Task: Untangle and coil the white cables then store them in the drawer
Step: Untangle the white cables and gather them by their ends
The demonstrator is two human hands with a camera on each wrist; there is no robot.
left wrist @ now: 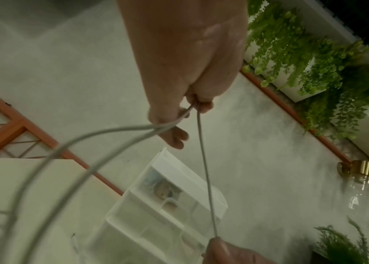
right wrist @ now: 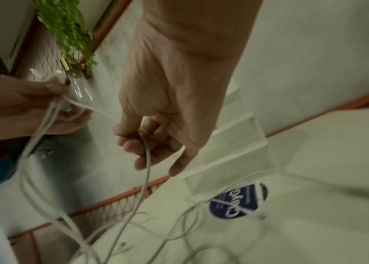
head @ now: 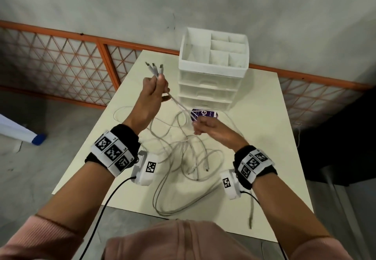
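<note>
My left hand (head: 153, 91) is raised above the table and grips three white cable ends, whose plugs (head: 154, 69) stick up out of the fist. One cable (head: 180, 105) runs taut from it down to my right hand (head: 205, 127), which pinches it in curled fingers (right wrist: 134, 142). In the left wrist view that taut cable (left wrist: 205, 171) runs down from the fist (left wrist: 174, 114). The rest of the white cables (head: 183, 158) lie tangled on the table (head: 264, 137) between my wrists. The white drawer unit (head: 211, 84) stands at the back, its drawers closed.
A purple-labelled small box (head: 205, 114) lies in front of the drawer unit, with a cable across it. One cable end (head: 250, 217) hangs over the table's near edge. An orange lattice fence (head: 61, 62) runs behind the table. Green plants (left wrist: 314, 62) hang on the wall.
</note>
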